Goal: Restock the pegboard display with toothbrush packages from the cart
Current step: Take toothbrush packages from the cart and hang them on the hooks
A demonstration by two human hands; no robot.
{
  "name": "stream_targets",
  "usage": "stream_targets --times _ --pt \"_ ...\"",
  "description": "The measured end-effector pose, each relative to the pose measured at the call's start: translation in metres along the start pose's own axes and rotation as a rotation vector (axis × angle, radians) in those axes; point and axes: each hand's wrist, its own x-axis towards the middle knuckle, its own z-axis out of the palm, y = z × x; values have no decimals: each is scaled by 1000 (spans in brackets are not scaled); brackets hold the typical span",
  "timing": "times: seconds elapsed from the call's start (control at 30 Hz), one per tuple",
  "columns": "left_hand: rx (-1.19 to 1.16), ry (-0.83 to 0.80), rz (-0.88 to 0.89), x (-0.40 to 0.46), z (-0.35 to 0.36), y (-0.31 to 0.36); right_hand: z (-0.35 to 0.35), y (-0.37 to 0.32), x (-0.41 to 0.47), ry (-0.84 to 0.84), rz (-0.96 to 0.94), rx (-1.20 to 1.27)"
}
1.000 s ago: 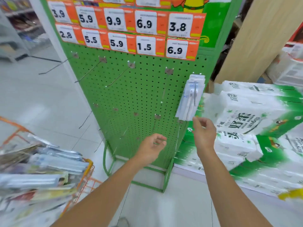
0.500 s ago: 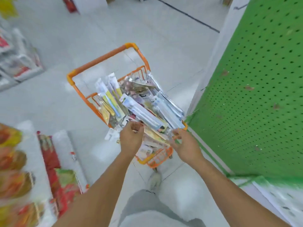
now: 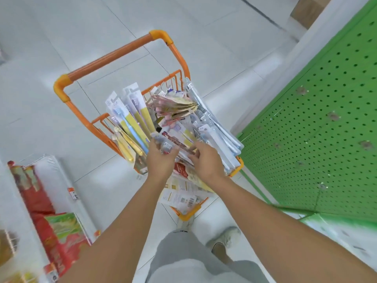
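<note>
— Hands are where?
— Both in the cart (image 3: 120, 48), left of the pegboard (image 3: 326, 123). Left hand (image 3: 161, 158) curls around a pack (image 3: 175, 140); right hand (image 3: 206, 160) pinches its near end.
— Much left?
— I'd judge plenty: packs (image 3: 130, 111) heap the cart, and every pegboard hook in view is bare.

Pale tiled floor (image 3: 61, 58); white shelf (image 3: 61, 180), red-green packets (image 3: 61, 231) left.
</note>
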Motion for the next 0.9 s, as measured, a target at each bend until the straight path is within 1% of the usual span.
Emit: stream_targets --times 0.07,0.17,0.23,0.3,0.33,0.37,0.4,0.43,0.47,0.5,0.57,0.6,0.63,0.7,0.77,0.83,0.9 --pt "-55 5 -15 1 2 0 -1 5 1 14 -6 1" --pt "-133 12 -32 -1 4 0 -4 15 2 -12 -36 33" --pt "-162 -20 -9 -2 3 -1 -10 19 -2 36 -88 95" --pt "-190 -65 71 -5 0 0 -18 20 -10 67 -142 250" --pt "-213 -81 97 -8 -2 2 -26 18 -15 73 -136 342" --pt "-251 -94 105 -10 -5 6 -34 19 -18 103 -98 429" --pt "-311 -100 96 -12 -7 12 -42 23 -19 174 -48 488" --pt "-372 -95 70 -13 -9 18 -49 29 -16 272 2 485" --pt "-427 -76 48 -13 -12 25 -55 36 -11 337 51 405" --pt "-471 -60 39 -12 -15 33 -58 44 -4 322 92 285" --pt "-501 -48 52 -11 -22 48 -57 53 10 139 120 97" --pt "-488 -44 77 -11 -25 54 -55 54 14 70 112 59" --pt "-462 -47 103 -12 -27 60 -51 56 19 41 101 41" --pt "-419 -57 142 -16 -31 67 -50 55 20 48 67 26" --pt "-369 -81 180 -21 -31 71 -58 50 13 89 24 58" --pt "-305 -119 231 -26 -30 74 -79 42 0 176 -64 138" --pt "-270 -183 281 -33 -26 81 -109 35 -18 275 -112 256"
